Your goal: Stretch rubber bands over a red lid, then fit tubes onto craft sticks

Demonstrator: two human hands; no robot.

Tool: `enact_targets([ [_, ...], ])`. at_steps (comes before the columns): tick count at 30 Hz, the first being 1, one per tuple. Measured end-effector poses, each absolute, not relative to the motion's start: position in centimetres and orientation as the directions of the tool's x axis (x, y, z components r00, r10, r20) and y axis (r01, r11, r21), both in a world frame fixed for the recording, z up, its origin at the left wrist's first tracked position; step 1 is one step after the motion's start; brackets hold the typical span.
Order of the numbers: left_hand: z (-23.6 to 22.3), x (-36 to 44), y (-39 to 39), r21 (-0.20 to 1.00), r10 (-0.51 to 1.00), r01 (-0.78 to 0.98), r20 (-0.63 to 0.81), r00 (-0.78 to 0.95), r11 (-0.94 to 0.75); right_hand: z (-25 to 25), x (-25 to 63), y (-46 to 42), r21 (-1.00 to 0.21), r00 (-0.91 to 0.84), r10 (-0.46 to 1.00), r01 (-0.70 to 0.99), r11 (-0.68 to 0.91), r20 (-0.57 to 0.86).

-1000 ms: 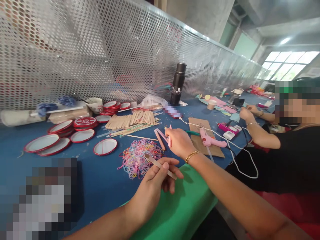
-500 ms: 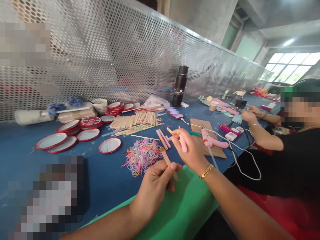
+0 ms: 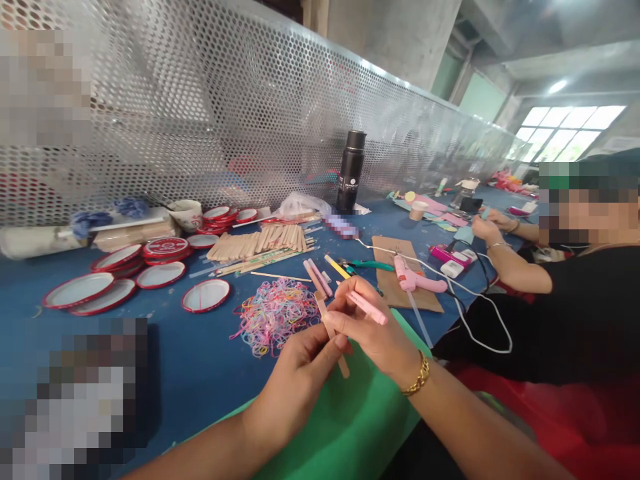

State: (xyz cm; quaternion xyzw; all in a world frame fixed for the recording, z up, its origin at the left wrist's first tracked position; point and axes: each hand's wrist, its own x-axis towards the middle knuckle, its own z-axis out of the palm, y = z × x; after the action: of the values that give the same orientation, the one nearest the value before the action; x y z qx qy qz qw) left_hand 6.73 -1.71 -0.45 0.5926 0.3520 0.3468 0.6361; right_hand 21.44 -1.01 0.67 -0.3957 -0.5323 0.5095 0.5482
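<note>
My left hand (image 3: 300,377) is closed around a flat wooden craft stick (image 3: 343,365), which pokes up and down out of the fingers. My right hand (image 3: 373,330) pinches a pink pen-like stick (image 3: 369,309) and touches the top of the wooden stick. Both hands meet above a green sheet (image 3: 360,427) at the near edge of the blue table (image 3: 200,360). A heap of coloured rubber bands (image 3: 273,313) lies just beyond my hands.
Red-rimmed round lids (image 3: 206,295) and a pile of wooden sticks (image 3: 260,241) lie further back, with a black flask (image 3: 349,172) by the perforated metal screen. A pink glue gun (image 3: 415,279) rests on cardboard. Another person (image 3: 575,293) works at the right.
My right hand has come back from the table with the pink stick and now meets my left hand. The wooden stick has turned more upright.
</note>
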Motion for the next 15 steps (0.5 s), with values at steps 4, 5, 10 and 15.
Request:
enact_targets([
  [4,-0.4,6.7,-2.0,0.996,0.842,-0.023,-0.055,0.537,0.080,0.8,21.8,-1.2,-0.972,-0.068,0.970,-0.046,0.229,0.232],
  [5,-0.4,6.8,-2.0,0.996,0.841,-0.015,-0.062,0.537,0.083,0.7,21.9,-1.3,-0.967,-0.062,0.965,-0.026,0.255,0.256],
  [10,-0.6,6.9,-2.0,0.996,0.860,0.042,-0.088,0.503,0.077,-0.7,22.7,-1.5,-0.920,0.115,0.914,-0.009,0.392,0.389],
  [15,-0.6,7.1,-1.8,0.998,0.879,0.034,-0.069,0.473,0.060,-1.7,22.5,-2.4,-0.869,0.165,0.856,0.022,0.494,0.491],
])
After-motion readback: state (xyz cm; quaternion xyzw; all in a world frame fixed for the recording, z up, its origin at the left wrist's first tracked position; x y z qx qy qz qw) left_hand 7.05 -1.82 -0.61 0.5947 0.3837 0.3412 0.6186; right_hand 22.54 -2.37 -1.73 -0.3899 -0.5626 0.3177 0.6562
